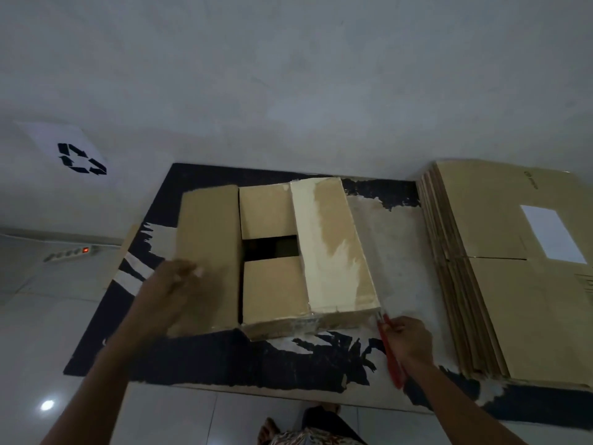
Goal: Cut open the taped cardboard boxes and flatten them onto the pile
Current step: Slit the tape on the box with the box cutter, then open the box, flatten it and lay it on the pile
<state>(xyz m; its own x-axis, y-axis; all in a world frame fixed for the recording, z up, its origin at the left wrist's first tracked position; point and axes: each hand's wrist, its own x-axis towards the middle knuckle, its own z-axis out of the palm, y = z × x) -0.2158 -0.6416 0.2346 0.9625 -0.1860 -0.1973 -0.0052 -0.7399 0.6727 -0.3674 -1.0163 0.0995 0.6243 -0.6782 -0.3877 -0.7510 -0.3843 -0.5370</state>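
- The cardboard box point(276, 258) sits between the two hands on the surface point(224, 361), a flat board whose dark covering is torn away in ragged pale patches.
- It is plain brown corrugated card, rectangular, with its top open: the long left flap point(207, 252) is lifted outward, the right flap point(333, 245) carries a wide pale strip of tape, and two short inner flaps leave a dark gap between them.
- The left hand point(173, 293) is blurred, its fingers lying straight against the left flap.
- The right hand point(409, 343), at the box's near right corner, grips a slim red cutter point(390, 351), its tip at that corner.
- Beyond the right hand lies the pile point(500, 277) of flattened brown boxes, edges fanned in layers, a white label on top.
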